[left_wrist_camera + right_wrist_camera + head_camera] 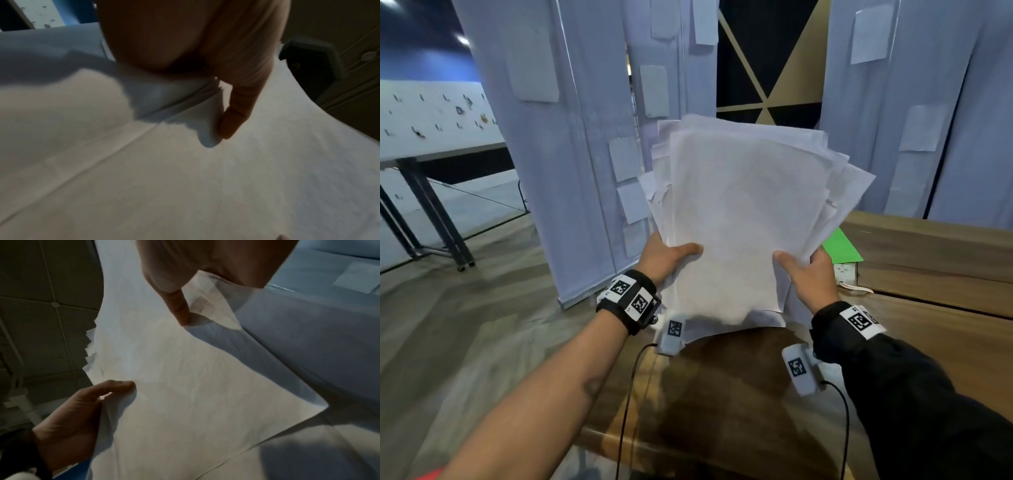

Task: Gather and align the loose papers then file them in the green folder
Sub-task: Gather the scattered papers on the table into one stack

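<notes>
Nearest the camera, both forearms reach forward over a dark wooden table (pixel 935 346), the left one bare, the right one in a black sleeve (pixel 914 394); each wrist carries a strap with printed markers and a small white camera unit.

The left hand (pixel 666 255) grips the lower left edge of the stack of papers (pixel 746 212), thumb laid across the front sheet, the other fingers hidden behind. The right hand (pixel 808 274) grips the lower right edge in the same way, thumb on the front. In the right wrist view the thumb tip presses the top sheet.

The stack is held raised and tilted above the table edge. Its sheets are not aligned: corners and edges fan out at the top, left and right.

Beyond the right hand, the green folder (pixel 842 248) lies flat on the table, partly hidden by the stack.

Farther back stand pale fabric panels (pixel 571 164) with paper sheets attached.
</notes>
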Action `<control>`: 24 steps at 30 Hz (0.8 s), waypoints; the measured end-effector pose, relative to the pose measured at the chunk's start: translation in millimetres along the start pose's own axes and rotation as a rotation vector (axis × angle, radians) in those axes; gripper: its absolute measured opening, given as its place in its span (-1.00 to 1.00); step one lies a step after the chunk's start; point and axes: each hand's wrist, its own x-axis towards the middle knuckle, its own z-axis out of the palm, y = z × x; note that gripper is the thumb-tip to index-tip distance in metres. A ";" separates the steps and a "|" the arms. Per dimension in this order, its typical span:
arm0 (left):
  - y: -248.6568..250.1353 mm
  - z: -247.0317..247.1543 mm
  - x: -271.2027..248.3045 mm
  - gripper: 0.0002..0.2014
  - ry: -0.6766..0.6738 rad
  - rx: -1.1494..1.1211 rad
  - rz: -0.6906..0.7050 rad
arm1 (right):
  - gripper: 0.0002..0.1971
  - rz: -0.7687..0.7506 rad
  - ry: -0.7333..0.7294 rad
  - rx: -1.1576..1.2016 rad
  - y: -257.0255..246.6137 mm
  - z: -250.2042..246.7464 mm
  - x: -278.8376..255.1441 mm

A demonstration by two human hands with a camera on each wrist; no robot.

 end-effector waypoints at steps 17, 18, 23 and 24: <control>6.6 5.1 -5.8 -0.53 0.062 0.143 0.102 | -0.63 0.051 -0.020 -0.162 4.7 -0.5 13.8; 2.6 3.1 -3.6 -0.57 0.086 0.138 0.090 | -0.64 0.053 -0.016 -0.154 4.5 -0.4 13.2; -12.8 -2.1 -3.9 -0.59 0.036 0.154 -0.062 | -0.63 0.102 -0.072 -0.139 8.9 -4.0 12.3; -14.6 -1.4 -6.2 -0.62 0.027 0.149 -0.086 | -0.65 0.106 -0.079 -0.125 8.8 -3.9 11.2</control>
